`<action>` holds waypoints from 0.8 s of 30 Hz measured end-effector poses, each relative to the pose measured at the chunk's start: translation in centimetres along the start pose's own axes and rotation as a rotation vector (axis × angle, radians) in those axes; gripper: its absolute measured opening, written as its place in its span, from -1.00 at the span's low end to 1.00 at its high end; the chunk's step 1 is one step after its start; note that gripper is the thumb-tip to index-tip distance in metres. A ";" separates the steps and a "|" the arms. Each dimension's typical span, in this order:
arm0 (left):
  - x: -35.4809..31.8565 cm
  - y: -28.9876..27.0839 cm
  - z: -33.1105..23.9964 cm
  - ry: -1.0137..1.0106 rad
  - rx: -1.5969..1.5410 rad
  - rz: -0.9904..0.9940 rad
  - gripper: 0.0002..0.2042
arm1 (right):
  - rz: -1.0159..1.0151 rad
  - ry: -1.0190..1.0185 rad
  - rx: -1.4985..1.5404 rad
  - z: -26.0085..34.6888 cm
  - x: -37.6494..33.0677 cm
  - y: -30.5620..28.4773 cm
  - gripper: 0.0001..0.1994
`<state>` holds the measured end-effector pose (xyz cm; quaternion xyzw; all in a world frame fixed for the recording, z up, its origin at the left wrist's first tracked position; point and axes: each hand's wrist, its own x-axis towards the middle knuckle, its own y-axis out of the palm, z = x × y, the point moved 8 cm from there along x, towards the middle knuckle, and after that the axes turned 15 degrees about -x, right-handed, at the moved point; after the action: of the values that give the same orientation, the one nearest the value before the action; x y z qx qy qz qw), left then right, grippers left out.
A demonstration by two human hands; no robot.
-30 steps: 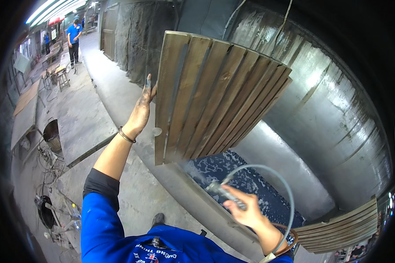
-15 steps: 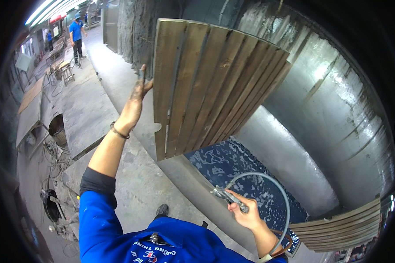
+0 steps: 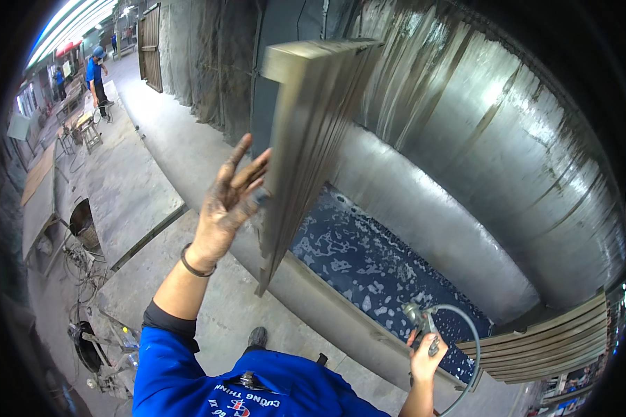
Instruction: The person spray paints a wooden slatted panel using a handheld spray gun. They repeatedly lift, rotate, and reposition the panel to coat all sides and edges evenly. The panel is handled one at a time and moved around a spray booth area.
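Note:
A slatted brown wooden panel (image 3: 316, 118) stands upright in mid-air in front of me, seen nearly edge-on and smeared by motion. What bears it from above is not plain. My left hand (image 3: 226, 198) is beside its near edge, fingers spread and smudged dark; whether the fingertips touch the wood I cannot tell. In my right hand (image 3: 426, 360), lower right, is a metal spray gun (image 3: 419, 321) with its nozzle toward the upper left. A grey hose (image 3: 471, 330) loops down from the gun past my wrist.
Below the panel, a trough of dark, foam-flecked water (image 3: 355, 257) lies behind a low concrete curb (image 3: 327, 299). A wet metal wall (image 3: 494, 125) curves up behind it. Another slatted panel (image 3: 542, 344) is at right. A person in blue (image 3: 97, 80) stands far left, near a basket (image 3: 83, 222).
The panel has turned from showing its broad face to nearly edge-on. My left hand's fingers have spread nearer its edge. My right hand has moved right with the spray gun.

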<state>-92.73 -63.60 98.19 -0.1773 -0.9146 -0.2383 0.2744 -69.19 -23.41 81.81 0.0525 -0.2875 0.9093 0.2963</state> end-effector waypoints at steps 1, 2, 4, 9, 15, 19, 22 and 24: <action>0.4 0.7 0.8 -0.067 0.021 0.037 -0.02 | -0.005 0.010 -0.013 -0.4 -0.3 -0.2 -0.27; 0.8 1.7 1.7 -0.078 0.028 0.034 0.06 | -0.002 0.024 -0.006 -0.8 -0.6 -0.3 -0.27; 1.6 3.8 3.2 -0.068 0.133 0.079 0.10 | -0.018 0.073 0.006 -1.6 -1.0 -0.9 -0.31; 4.3 9.6 5.6 0.158 0.325 0.155 0.21 | -0.109 0.056 0.073 -0.3 -1.7 -3.0 -0.30; 7.5 14.2 10.2 0.134 0.677 0.038 0.40 | -0.242 -0.196 0.202 6.6 0.5 -7.6 -0.11; 7.2 13.8 14.0 0.071 0.823 0.086 0.38 | -0.498 -0.321 0.359 10.3 -0.3 -12.5 0.17; 5.2 9.8 15.7 0.138 0.938 0.078 0.34 | -0.619 -0.266 0.407 9.5 -1.8 -14.1 0.23; 3.7 5.3 17.4 0.036 1.013 0.059 0.31 | -0.488 -0.212 0.315 7.8 -2.5 -13.1 0.14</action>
<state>-100.53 -49.23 89.34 -0.0437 -0.9050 0.2403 0.3484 -60.27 -20.44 94.05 0.2598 -0.1513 0.8341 0.4625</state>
